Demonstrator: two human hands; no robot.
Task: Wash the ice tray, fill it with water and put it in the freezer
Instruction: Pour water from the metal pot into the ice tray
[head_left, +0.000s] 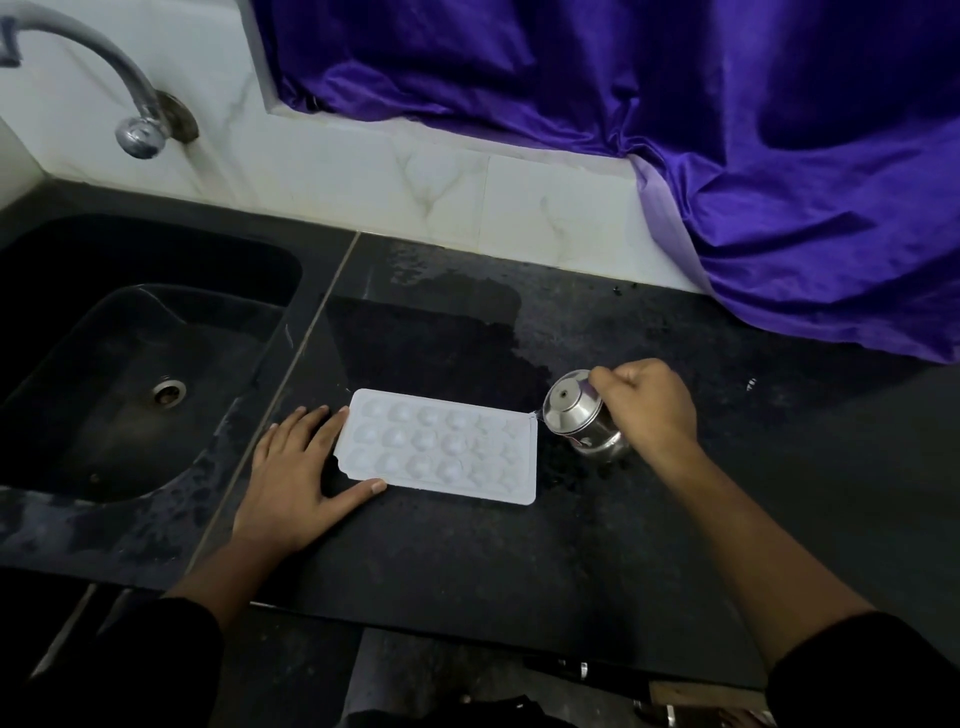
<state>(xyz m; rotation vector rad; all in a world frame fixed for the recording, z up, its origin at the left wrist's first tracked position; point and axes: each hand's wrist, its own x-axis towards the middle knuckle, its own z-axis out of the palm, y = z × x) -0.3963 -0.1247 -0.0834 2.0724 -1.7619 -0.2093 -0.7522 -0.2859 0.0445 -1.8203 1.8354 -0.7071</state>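
Black, wet stone desk (519, 571) holds the white plastic ice tray (441, 447). The left grip (291, 483), spread flat, steadies one end. The right grip (649, 405) clasps a tilted small steel pot (576, 410) at the other. Filling seems under way; the freezer remains.

- Black speckled stone counter (675, 545), dimly lit, with a wet patch (441, 322) towards the wall.
- Black sink (62, 364) sunk in at the left, metal drain (169, 391) in its floor.
- Curved metal tap (104, 62) mounted on the wall above.
- White marble-veined wall tiles (415, 182) behind.
- Shiny purple cloth (675, 104) draped from the upper right onto the counter.
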